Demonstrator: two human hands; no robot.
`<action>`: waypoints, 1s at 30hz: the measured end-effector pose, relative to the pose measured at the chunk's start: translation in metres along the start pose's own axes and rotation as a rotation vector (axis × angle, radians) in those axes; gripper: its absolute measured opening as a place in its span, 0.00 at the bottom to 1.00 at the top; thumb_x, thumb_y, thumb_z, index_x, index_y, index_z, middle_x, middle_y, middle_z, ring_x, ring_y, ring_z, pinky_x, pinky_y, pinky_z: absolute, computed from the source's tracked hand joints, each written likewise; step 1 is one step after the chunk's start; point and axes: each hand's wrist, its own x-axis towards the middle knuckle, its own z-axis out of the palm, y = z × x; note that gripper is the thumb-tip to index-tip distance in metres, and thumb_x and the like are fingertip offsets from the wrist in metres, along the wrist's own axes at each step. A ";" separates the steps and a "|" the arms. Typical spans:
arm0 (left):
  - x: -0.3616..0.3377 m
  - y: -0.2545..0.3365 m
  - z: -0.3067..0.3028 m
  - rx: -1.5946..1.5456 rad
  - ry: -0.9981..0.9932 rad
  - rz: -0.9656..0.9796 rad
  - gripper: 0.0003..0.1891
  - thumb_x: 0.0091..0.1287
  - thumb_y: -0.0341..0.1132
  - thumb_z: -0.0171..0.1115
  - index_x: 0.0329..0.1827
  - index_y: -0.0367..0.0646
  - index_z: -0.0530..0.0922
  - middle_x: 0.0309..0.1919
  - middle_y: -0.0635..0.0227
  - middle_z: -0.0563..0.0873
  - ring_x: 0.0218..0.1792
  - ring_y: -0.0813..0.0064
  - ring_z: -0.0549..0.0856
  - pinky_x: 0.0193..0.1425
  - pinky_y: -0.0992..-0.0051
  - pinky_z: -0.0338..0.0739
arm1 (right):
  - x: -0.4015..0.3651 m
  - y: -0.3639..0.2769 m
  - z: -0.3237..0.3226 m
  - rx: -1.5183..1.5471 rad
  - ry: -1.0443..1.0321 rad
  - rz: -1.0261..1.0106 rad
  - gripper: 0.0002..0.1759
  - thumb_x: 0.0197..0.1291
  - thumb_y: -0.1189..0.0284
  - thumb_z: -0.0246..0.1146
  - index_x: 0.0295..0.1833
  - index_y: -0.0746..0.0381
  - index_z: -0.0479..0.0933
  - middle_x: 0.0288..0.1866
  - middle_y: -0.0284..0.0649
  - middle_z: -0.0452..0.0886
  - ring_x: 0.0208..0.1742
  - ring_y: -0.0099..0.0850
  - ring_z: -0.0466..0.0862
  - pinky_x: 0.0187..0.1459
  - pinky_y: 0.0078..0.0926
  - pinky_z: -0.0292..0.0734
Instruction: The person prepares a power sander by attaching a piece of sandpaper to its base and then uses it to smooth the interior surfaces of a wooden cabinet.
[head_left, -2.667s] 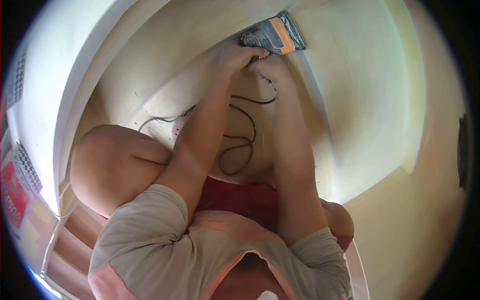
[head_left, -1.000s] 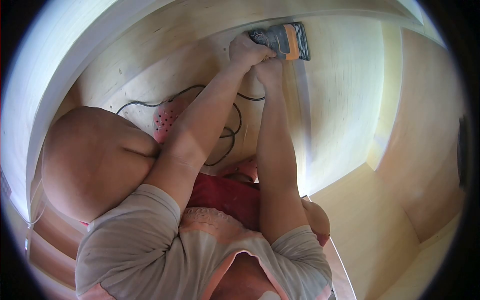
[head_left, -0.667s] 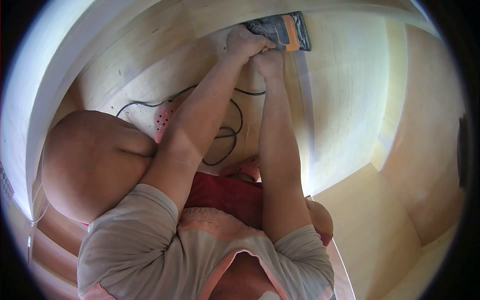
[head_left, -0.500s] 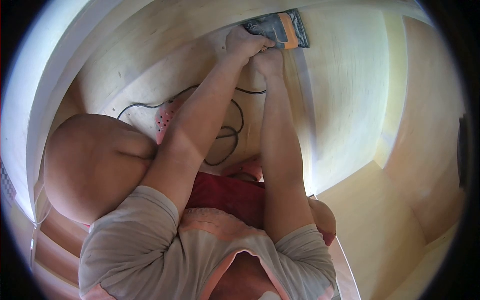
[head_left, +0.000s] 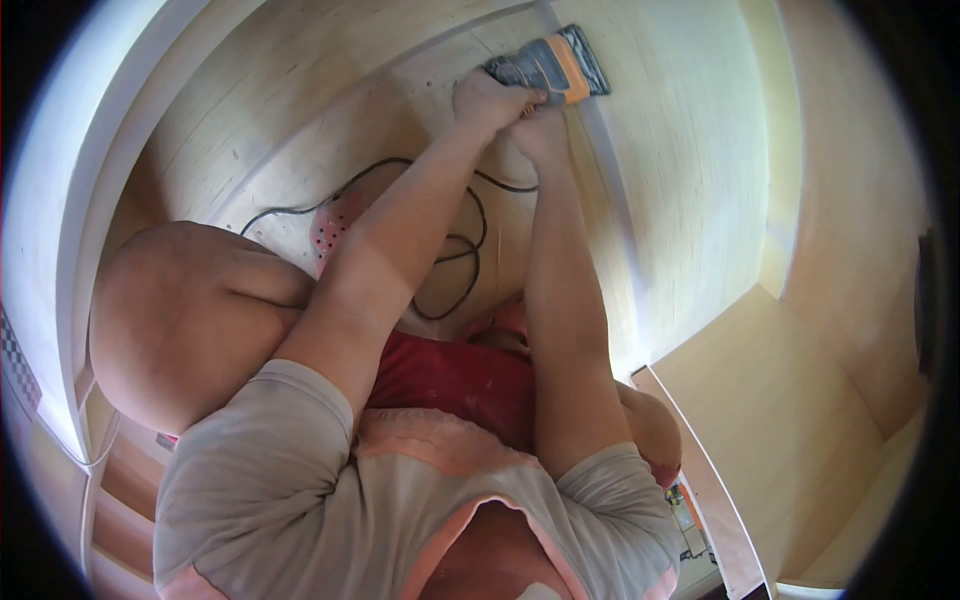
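An orange and dark grey power sander (head_left: pixel 565 70) lies against the pale wooden surface (head_left: pixel 670 130) near the top of the head view, tilted, its flat pad edge facing right. My left hand (head_left: pixel 490 100) is wrapped round its rear body. My right hand (head_left: pixel 540 132) is closed at the near side of the tool, beside the left; its fingers are partly hidden behind the grip. Both arms reach forward, nearly straight.
A black cable (head_left: pixel 478 215) loops across the wood between my arms. A pink perforated shoe (head_left: pixel 330 228) shows by my left forearm. A white curved edge (head_left: pixel 60 200) runs down the left, and a wooden panel (head_left: pixel 770 400) stands at the right.
The sander has turned slightly and sits a little left and lower in the view, with both hands still on it. The camera view has also shifted a little.
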 end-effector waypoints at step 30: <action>0.006 0.012 -0.009 0.256 0.154 0.103 0.25 0.30 0.44 0.77 0.30 0.37 0.84 0.33 0.56 0.87 0.39 0.63 0.87 0.45 0.71 0.80 | 0.005 -0.007 0.003 0.060 0.063 -0.091 0.16 0.45 0.66 0.62 0.35 0.69 0.79 0.34 0.57 0.82 0.39 0.49 0.84 0.37 0.40 0.76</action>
